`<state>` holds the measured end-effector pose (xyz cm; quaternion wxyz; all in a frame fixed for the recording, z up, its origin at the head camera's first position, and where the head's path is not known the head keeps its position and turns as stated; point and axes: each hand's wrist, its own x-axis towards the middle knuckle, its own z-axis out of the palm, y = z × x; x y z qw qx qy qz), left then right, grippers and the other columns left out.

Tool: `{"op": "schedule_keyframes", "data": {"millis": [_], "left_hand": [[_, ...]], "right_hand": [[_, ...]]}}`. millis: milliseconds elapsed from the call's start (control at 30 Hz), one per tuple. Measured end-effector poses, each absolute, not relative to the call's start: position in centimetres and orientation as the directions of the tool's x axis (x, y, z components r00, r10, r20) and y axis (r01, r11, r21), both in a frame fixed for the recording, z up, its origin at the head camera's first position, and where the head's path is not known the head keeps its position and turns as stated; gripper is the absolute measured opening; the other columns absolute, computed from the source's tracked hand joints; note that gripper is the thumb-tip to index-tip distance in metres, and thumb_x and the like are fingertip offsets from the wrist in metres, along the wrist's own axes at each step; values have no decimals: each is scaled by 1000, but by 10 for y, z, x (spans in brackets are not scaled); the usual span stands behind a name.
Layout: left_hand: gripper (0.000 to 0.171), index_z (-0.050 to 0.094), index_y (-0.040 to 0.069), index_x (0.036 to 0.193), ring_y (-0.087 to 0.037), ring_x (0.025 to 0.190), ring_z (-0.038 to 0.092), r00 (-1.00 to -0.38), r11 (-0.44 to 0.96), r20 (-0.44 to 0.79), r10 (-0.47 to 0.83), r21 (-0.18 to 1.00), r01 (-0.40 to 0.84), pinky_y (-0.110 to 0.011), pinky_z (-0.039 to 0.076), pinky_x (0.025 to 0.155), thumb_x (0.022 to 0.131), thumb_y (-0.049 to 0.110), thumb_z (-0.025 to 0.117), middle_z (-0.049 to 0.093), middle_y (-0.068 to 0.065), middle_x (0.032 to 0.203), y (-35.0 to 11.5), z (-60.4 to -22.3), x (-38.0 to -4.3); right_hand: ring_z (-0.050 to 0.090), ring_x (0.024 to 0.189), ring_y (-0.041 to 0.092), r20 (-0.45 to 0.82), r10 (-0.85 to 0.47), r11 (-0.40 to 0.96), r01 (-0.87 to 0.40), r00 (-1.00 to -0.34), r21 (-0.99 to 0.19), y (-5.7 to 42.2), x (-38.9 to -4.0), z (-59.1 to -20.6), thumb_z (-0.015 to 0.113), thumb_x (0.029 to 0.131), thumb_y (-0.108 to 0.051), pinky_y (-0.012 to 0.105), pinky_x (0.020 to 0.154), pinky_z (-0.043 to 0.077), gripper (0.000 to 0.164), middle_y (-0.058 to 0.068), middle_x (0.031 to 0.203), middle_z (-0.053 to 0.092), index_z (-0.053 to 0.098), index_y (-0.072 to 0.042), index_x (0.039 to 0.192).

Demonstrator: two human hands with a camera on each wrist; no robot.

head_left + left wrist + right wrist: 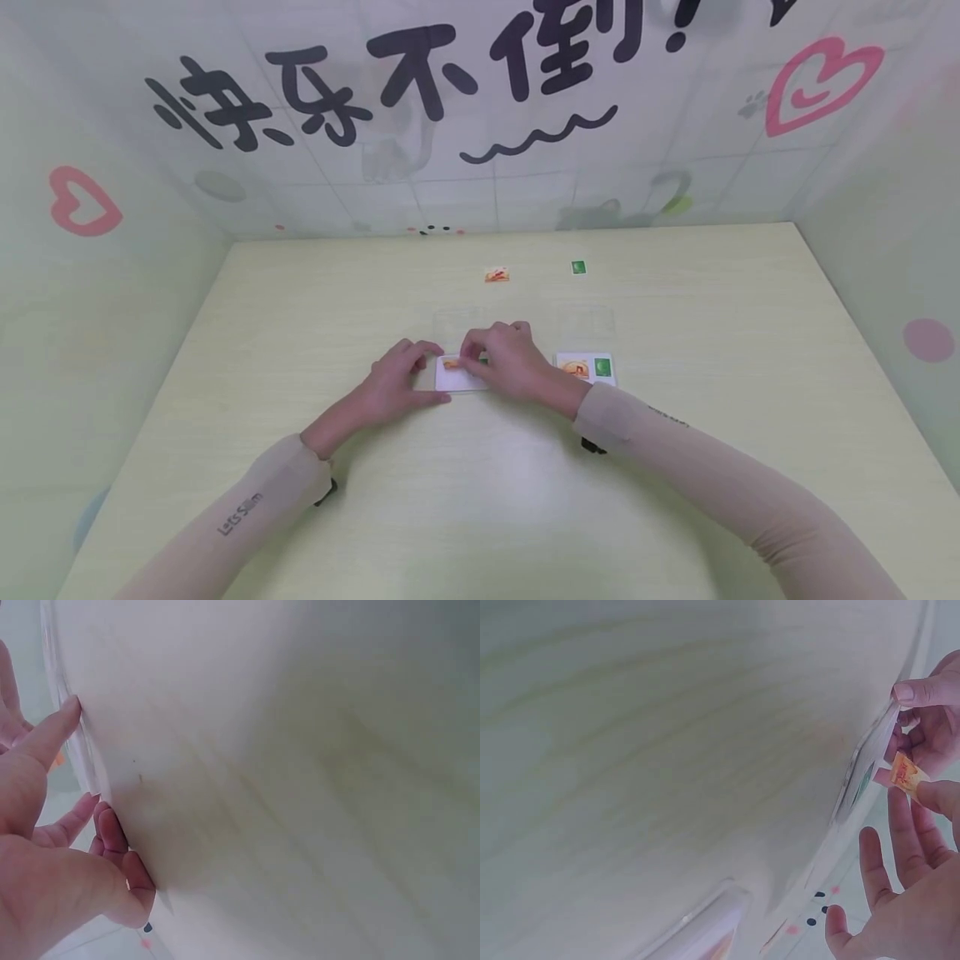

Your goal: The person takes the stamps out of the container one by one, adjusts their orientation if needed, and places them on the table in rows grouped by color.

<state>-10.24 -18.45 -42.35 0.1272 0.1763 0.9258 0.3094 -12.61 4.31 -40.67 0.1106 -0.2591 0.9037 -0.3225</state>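
A white card [460,382], its rim clear-edged in the right wrist view, lies flat on the table. My left hand [397,383] holds its left end, thumb on the near edge and index finger at the far one. Between thumb and index finger, my right hand [506,358] pinches a small orange picture stamp [906,774] over the card. A green stamp [865,780] shows on the card, partly covered by that hand in the head view. To the right lies a second white card [587,356] bearing an orange stamp [575,369] and a green stamp [602,367], partly behind my right wrist.
Faint transparent plastic pieces [585,322] lie just behind both cards. Farther back are a loose orange stamp [497,275] and a loose green stamp [578,267]. Printed wall panels [420,175] border the table [300,292] at the back and sides.
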Motion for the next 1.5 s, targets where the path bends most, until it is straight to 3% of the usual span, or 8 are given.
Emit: {"op": "schedule_keyframes", "data": {"millis": [633, 1067, 1500], "left_hand": [[59, 62, 4, 133, -24, 91, 46, -894, 771, -179, 411, 591, 236, -35, 36, 75, 84, 23, 91, 52, -10, 99, -181, -415, -106], [67, 62, 1, 138, -26, 93, 52, -889, 827, -179, 422, 477, 296, -39, 45, 81, 84, 29, 91, 58, -14, 110, -179, -413, -105], [64, 63, -2, 136, -29, 100, 56, -899, 834, -149, 411, 461, 305, -47, 51, 88, 86, 27, 90, 60, -18, 118, -178, -410, -101]], "right_hand": [[70, 102, 16, -34, -530, 666, -391, -848, -636, 48, -137, -403, 74, 101, -22, 58, 108, 34, 10, -4, 99, 79, 76, -14, 106], [70, 106, 18, -43, -510, 671, -366, -859, -645, 53, -144, -400, 74, 101, -22, 56, 108, 33, 11, -2, 103, 79, 76, -14, 108], [71, 104, 17, -20, -516, 672, -391, -856, -629, 53, -149, -399, 73, 102, -22, 57, 107, 34, 11, -2, 102, 79, 76, -14, 109]]}}
